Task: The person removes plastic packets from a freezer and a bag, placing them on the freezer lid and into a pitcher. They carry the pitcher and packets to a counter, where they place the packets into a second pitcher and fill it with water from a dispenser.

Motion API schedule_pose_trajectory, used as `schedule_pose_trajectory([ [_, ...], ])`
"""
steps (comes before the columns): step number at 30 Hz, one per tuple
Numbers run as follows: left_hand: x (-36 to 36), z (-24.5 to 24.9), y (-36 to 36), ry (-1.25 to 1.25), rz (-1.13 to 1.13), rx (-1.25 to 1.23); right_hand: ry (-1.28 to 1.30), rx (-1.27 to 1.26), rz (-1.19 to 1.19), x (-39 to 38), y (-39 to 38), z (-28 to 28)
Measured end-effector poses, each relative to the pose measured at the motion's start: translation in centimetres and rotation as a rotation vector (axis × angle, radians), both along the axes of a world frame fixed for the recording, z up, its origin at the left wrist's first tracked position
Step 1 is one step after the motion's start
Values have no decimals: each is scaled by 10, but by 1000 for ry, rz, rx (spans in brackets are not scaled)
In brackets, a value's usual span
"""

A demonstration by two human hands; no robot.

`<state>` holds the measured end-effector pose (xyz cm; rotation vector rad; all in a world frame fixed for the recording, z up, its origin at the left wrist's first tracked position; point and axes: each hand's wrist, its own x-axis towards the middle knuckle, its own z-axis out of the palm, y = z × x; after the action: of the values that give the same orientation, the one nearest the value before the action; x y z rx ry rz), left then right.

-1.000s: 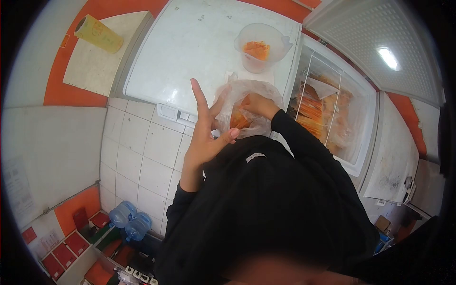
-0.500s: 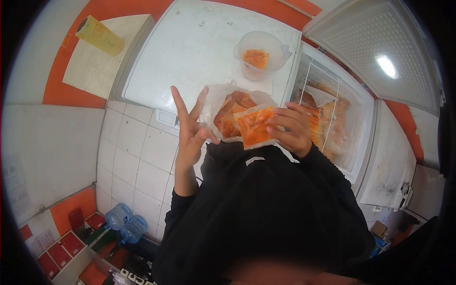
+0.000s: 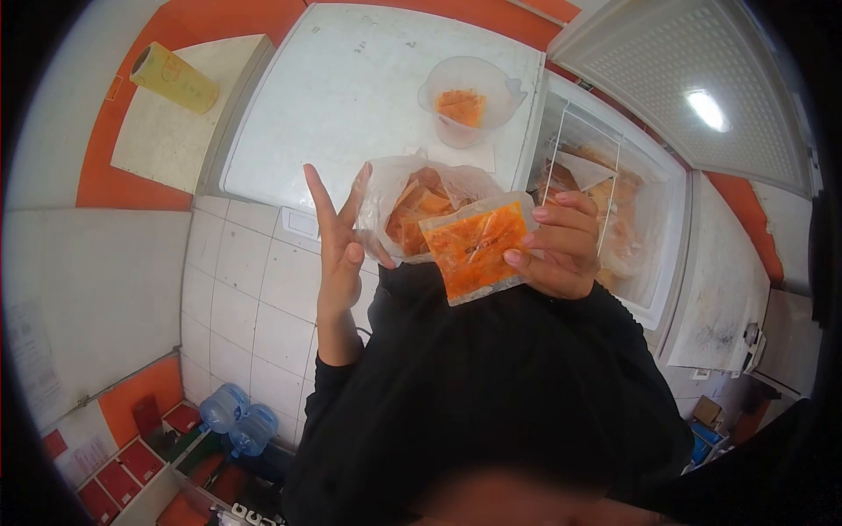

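Observation:
My right hand pinches a flat clear packet of orange food by its right edge, holding it up in front of my chest. Behind it is a whitish plastic bag with its mouth spread, and several similar orange packets lie inside. My left hand is at the bag's left side, fingers spread apart and touching the plastic. Whether any of those fingers hook the bag is hard to see. Beyond the bag, a translucent pitcher stands on a white lid, with orange packets inside.
An open freezer on the right holds a wire rack and bagged food beneath its raised lid. A yellow roll lies on a pale surface at far left. Blue water bottles are on the floor at lower left.
My right hand has brought the packet slightly lower and closer, turning its face more toward me. My left hand stays spread at the bag. The whole view has shifted slightly.

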<state>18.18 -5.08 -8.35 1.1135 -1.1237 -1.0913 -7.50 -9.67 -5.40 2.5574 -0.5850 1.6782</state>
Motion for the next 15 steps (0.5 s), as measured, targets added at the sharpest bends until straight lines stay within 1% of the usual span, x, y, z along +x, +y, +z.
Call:
schedule_pose_trajectory([
  [5, 8, -4, 6, 51, -63, -1, -16, 0, -4, 2, 3, 3],
  [8, 10, -6, 8, 40, -56, 0, -1, 2, -10, 2, 5, 3],
  [11, 9, -2, 8, -35, -17, 23, 7, -5, -6, 3, 6, 5],
  [15, 12, -1, 11, -46, -41, 22, 20, -16, 0, 4, 5, 9],
])
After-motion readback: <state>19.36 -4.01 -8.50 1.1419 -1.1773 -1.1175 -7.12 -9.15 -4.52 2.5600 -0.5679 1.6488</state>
